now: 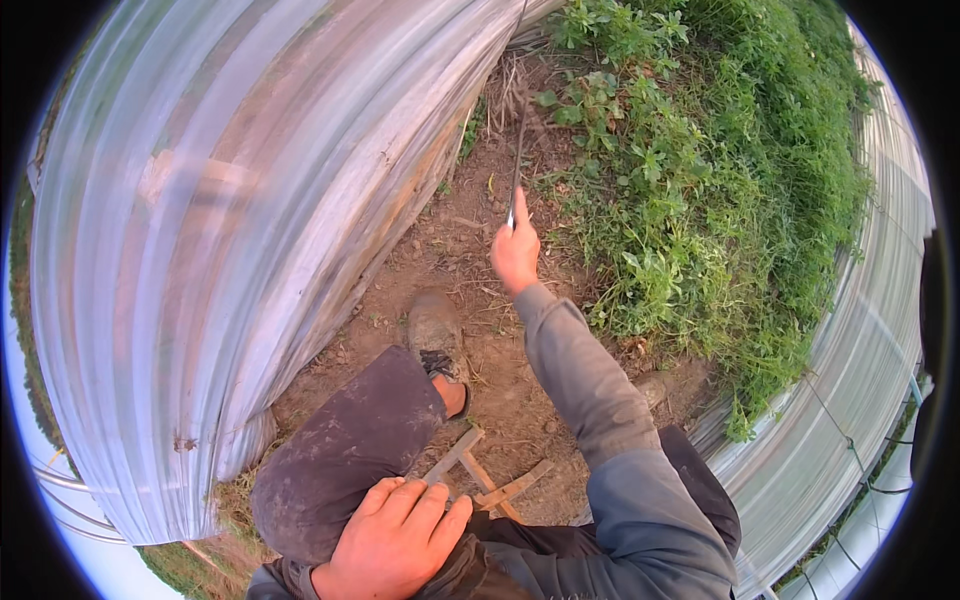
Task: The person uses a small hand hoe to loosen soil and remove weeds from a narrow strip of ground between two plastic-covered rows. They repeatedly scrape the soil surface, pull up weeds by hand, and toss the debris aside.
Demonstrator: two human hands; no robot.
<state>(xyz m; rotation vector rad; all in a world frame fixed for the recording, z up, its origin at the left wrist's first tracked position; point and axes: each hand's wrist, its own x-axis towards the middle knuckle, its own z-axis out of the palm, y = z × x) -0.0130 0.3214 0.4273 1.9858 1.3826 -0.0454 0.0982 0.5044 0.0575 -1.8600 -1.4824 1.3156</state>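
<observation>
My right hand (pixel 516 251) is stretched forward over bare soil, closed around the handle end of a thin, dark rod-like tool (pixel 519 150), with one finger laid along it. The tool's far end is blurred and lies near dry stalks between plastic sheeting and green plants; its exact kind cannot be told. My left hand (pixel 397 536) rests palm down on my lap by the dark trouser leg, fingers slightly spread, with no object visible in it. Just ahead of it are wooden slats (pixel 495 480), perhaps part of a low seat.
Translucent plastic sheeting (pixel 247 225) rises on the left. Dense leafy plants (pixel 712 187) cover the ground at right, with more sheeting (pixel 832 420) and cords beyond them. My muddy shoe (pixel 435 330) stands on the soil path (pixel 502 382) between.
</observation>
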